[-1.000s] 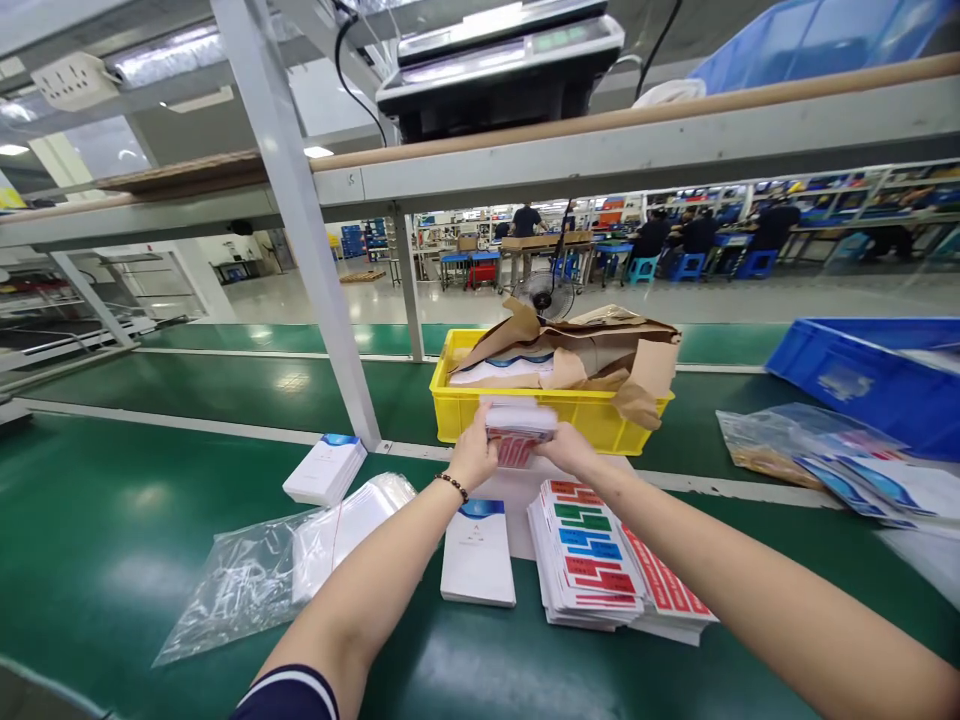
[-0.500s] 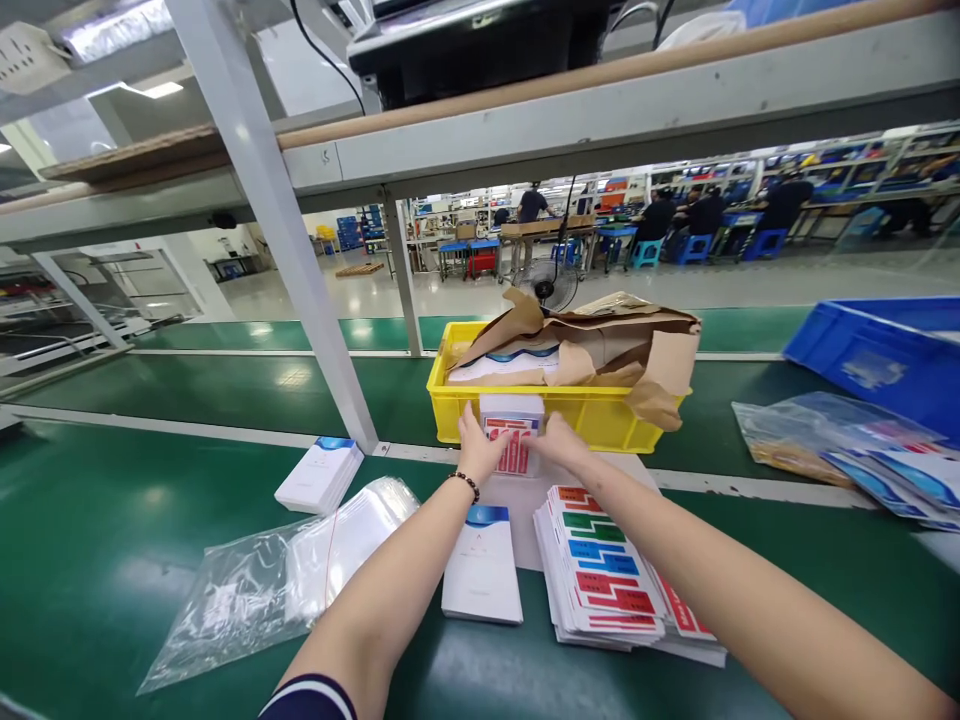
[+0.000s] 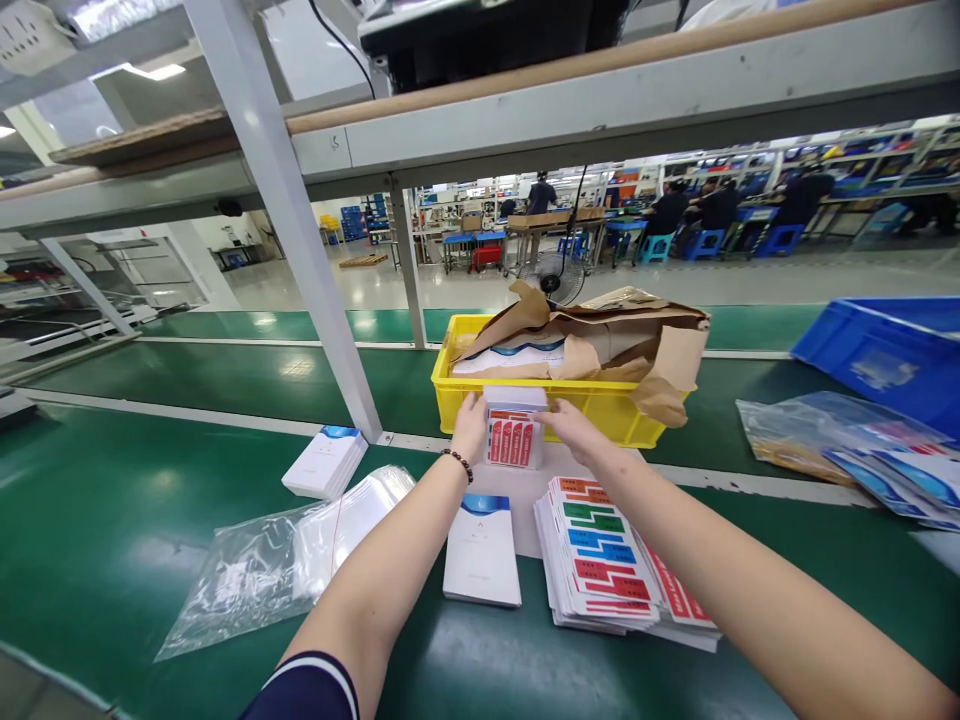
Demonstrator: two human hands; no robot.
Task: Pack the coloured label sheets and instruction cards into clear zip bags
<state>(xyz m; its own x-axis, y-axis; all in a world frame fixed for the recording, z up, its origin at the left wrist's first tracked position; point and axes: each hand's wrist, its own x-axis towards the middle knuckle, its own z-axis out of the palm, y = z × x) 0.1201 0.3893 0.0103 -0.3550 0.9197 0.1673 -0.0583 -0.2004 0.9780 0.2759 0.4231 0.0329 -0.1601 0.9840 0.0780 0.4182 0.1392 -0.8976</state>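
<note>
A stack of bagged cards (image 3: 514, 440) with red-and-white printing on its front stands upright against the yellow bin. My left hand (image 3: 471, 430) presses on its left side, and my right hand (image 3: 571, 430) holds the right side. Some fingertips are hidden behind the stack. Closer to me lies a pile of white booklets (image 3: 481, 560) with a blue band. To its right sits a thick pile of sticker sheets (image 3: 606, 550) in orange, green, blue and red. Clear plastic bags (image 3: 352, 525) lie by my left forearm.
The yellow bin (image 3: 570, 408) holds brown paper (image 3: 615, 340) and white printed sheets. Another booklet pile (image 3: 326, 460) lies near the metal post (image 3: 300, 230). On the right are a blue crate (image 3: 885, 350) and bagged leaflets (image 3: 817, 430). A shelf beam (image 3: 600, 115) crosses overhead.
My thumbs have moved off the front of the stack towards its sides, so more of the red printing shows. The whole view has shifted slightly.
</note>
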